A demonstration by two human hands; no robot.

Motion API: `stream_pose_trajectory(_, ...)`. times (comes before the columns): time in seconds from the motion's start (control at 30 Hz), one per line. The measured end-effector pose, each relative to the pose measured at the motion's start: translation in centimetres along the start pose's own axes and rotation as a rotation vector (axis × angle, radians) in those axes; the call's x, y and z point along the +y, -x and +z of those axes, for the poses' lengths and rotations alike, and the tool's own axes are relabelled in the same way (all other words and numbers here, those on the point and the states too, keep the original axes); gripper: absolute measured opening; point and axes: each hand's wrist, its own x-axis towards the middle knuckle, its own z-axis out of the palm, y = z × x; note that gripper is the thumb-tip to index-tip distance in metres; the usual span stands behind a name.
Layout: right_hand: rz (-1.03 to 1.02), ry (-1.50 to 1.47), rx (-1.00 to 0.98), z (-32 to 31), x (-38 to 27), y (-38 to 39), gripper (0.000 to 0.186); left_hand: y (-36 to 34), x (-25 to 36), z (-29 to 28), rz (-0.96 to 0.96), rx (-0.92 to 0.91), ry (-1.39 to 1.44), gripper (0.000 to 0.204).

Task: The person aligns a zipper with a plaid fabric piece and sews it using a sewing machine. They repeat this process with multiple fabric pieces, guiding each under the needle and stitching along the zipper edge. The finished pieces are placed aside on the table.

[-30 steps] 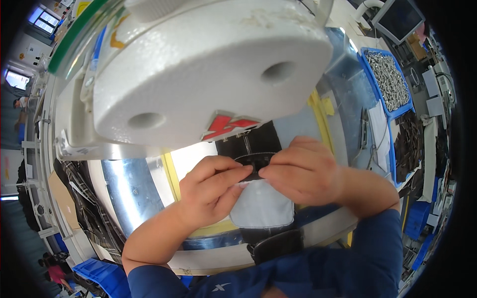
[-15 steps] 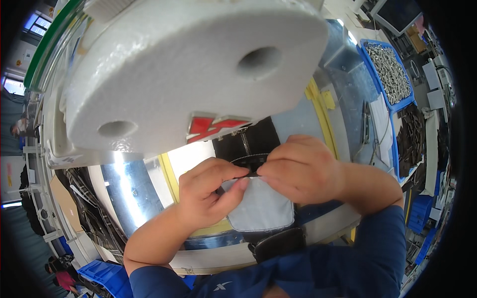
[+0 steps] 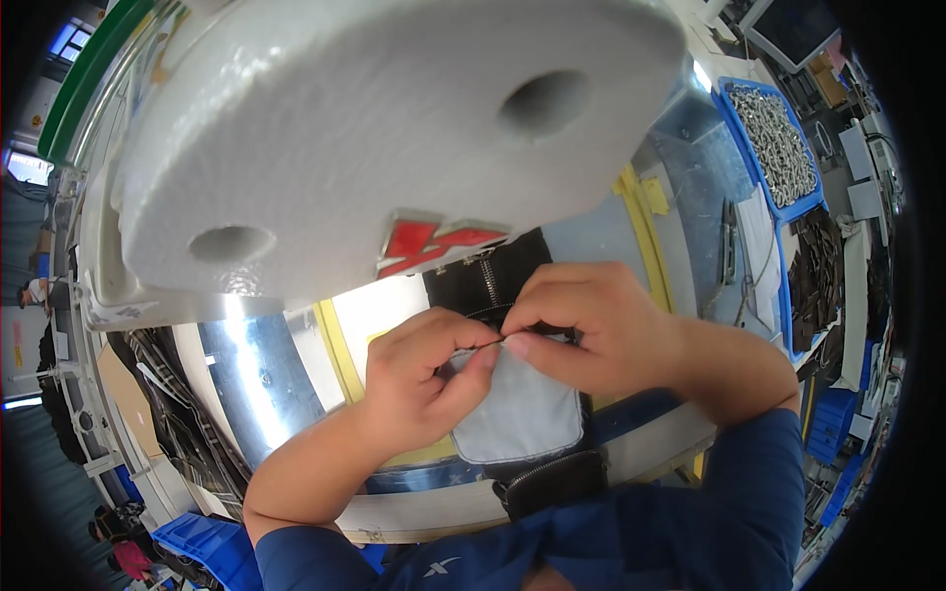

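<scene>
My left hand (image 3: pixel 424 374) pinches the dark edge of a piece of black fabric between thumb and forefinger. Close beside it, my right hand (image 3: pixel 601 325) is closed on the same edge, and the fingertips of both hands nearly touch. Beyond the fingers lies the black fabric (image 3: pixel 518 264) with a metal zipper (image 3: pixel 490 281) running away from me. A pale grey-blue cloth panel (image 3: pixel 522 409) with a stitched rim hangs toward me from the pinched edge. Below it, at the table's front edge, is a black zippered piece (image 3: pixel 552 483). My fingers hide part of the fold.
A big white sewing machine head (image 3: pixel 394 148) with a red emblem overhangs the work. Right stand a blue tray (image 3: pixel 774 138) of metal parts, another with dark fabric pieces (image 3: pixel 816 266), and tweezers (image 3: pixel 727 241). Dark striped cloth (image 3: pixel 177 414) lies left, above a blue crate (image 3: pixel 209 547).
My right fingertips have moved left, up against my left ones, and the right thumb now shows beneath the edge. My left hand has shifted slightly right. The machine head sits a little higher in view.
</scene>
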Motion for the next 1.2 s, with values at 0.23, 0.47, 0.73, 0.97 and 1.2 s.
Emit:
stream_pose_trajectory(0.23,0.026,0.062,0.000,0.4,0.5,0.0,0.008,0.1,1.2,-0.2,-0.239,-0.015,-0.070,0.007)
stream_pose_trajectory(0.47,-0.118,0.423,0.048,1.3,1.6,-1.3,0.007,-0.3,-0.6,-0.2,-0.419,0.131,-0.160,0.015)
stream_pose_trajectory(0.73,0.025,0.502,0.044,0.3,3.8,-5.0,0.021,-3.3,-3.3,-2.0,-0.428,0.091,-0.342,0.019)
stream_pose_trajectory(0.97,0.048,0.455,0.079,-0.4,5.7,-5.6,0.029,-5.1,-2.8,-2.0,-0.473,-0.047,-0.551,0.021)
stream_pose_trajectory(1.2,0.167,0.472,-0.084,-1.7,5.0,-6.8,0.028,-4.4,-5.7,-2.2,-0.010,0.020,-0.739,0.019)
